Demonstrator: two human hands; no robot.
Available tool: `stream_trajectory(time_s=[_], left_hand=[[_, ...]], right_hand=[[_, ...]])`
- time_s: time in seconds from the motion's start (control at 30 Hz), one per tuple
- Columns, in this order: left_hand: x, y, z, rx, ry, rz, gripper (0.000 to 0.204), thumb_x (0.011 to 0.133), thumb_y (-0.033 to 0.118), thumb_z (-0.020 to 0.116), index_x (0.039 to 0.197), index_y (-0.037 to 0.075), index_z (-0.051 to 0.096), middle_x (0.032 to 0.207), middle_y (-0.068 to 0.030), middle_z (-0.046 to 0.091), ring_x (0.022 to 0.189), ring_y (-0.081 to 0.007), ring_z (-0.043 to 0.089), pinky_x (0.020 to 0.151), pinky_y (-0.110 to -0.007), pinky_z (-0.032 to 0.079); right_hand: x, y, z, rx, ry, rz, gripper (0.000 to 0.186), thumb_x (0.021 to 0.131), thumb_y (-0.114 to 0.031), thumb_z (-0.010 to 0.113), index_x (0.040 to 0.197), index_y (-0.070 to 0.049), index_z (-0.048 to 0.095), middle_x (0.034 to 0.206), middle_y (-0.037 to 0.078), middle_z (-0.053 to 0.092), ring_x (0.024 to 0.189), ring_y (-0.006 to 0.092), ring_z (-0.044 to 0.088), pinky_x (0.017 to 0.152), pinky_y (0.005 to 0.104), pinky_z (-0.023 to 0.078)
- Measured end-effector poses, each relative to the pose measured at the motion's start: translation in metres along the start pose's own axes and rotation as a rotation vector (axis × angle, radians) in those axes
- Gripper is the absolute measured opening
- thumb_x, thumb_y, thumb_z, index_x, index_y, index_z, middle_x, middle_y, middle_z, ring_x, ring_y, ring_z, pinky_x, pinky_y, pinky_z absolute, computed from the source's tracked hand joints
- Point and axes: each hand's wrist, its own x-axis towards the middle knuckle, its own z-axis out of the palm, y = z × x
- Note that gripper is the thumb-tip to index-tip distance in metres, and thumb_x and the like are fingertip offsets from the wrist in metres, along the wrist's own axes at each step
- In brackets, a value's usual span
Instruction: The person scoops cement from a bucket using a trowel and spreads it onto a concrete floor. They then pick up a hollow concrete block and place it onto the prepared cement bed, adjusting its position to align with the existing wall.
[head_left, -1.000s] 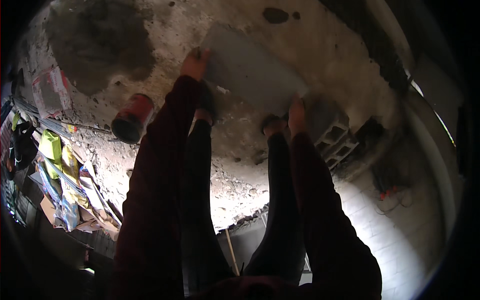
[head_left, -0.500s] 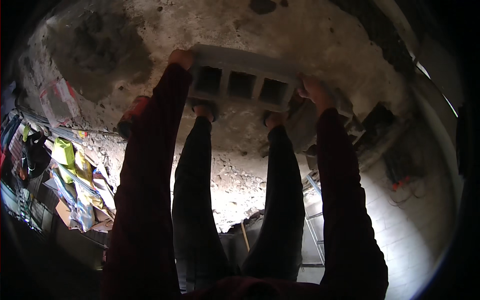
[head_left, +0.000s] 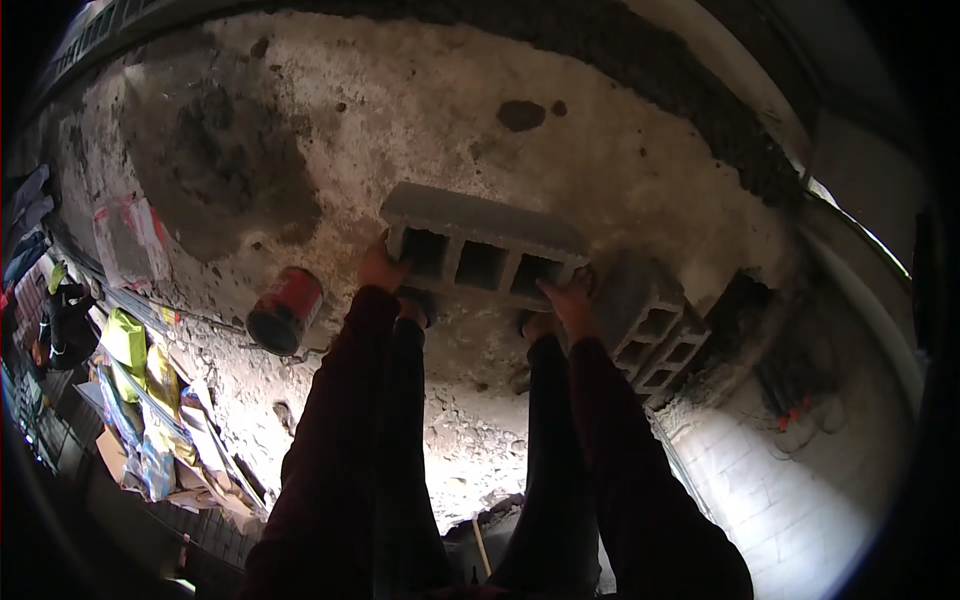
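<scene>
A grey concrete block [head_left: 480,212] lies crosswise on the floor just beyond my feet, its long smooth side up and its three square hollows facing me. My left hand [head_left: 382,266] grips its left end low down, fingers bent around the corner. At the lower right corner, my right hand [head_left: 568,298] has its fingers closed on the edge by the last hollow. The undersides of both hands are hidden, so I cannot tell how far the fingers reach beneath. Close to my right hand, more hollow concrete blocks [head_left: 652,322] stand side by side.
A red can [head_left: 288,308] lies tipped left of my left arm. Farther left are a wet mortar pile [head_left: 215,150] and a torn bag [head_left: 132,240]. Bright bags and cardboard [head_left: 150,400] fill the lower left. A pale block wall [head_left: 790,500] rises at right.
The view has tilted, showing more floor beyond the block. My hands have slid from the block's upper ends to its lower near corners; the right moved inward. More of the block's upper side shows.
</scene>
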Motion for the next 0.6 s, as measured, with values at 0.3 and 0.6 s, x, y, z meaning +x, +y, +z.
stream_trajectory(time_s=[0.3,0.6], left_hand=[[-0.001,0.021,-0.008,0.206,0.039,-0.055,0.064,0.065,0.024,0.071,0.123,0.004,0.051,0.097,-0.0217,0.064,0.094,-0.0383,0.061,0.081,-0.045,0.049],[-0.202,0.166,-0.135,0.361,0.142,-0.012,0.044,0.067,0.033,0.067,0.095,-0.001,0.061,0.082,-0.0232,0.065,0.081,-0.0409,0.062,0.072,-0.049,0.049]], right_hand=[[0.023,0.007,-0.005,-0.184,0.032,-0.134,0.075,0.067,-0.034,0.072,0.124,0.007,0.045,0.124,0.032,0.045,0.117,0.0414,0.044,0.099,0.0464,0.036],[-0.148,-0.067,-0.222,0.215,-0.374,-0.035,0.045,0.077,-0.028,0.068,0.109,0.002,0.058,0.100,0.016,0.061,0.091,0.0266,0.059,0.081,0.0350,0.046]])
